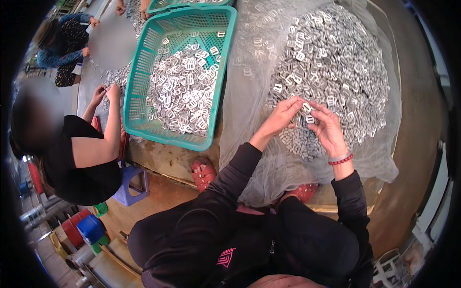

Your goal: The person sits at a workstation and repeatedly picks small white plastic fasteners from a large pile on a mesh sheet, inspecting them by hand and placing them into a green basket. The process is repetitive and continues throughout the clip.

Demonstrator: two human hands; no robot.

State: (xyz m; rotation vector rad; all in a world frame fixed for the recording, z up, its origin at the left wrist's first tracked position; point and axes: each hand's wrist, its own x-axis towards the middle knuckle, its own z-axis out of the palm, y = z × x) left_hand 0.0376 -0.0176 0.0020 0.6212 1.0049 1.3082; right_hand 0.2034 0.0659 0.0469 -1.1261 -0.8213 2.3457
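Above a big heap of small silvery slide buckles (331, 62), my two hands meet at the heap's near edge. My left hand (284, 115) is closed, its thumb and fingertips pinching a pale metal slide buckle (306, 107). My right hand (329, 128), with a red beaded bracelet at its wrist, is closed too and has a second slide buckle (309, 118) at its fingertips. The two buckles lie close together between the hands; whether they touch I cannot tell. The heap rests on a sheer whitish mesh cloth (247, 120).
Left of the cloth stands a green plastic basket (129, 108) partly filled with slide buckles (185, 91). A co-worker in black (91, 158) sits further left by a purple stool (132, 185); others work beyond. Red sandals (204, 174) are near my legs.
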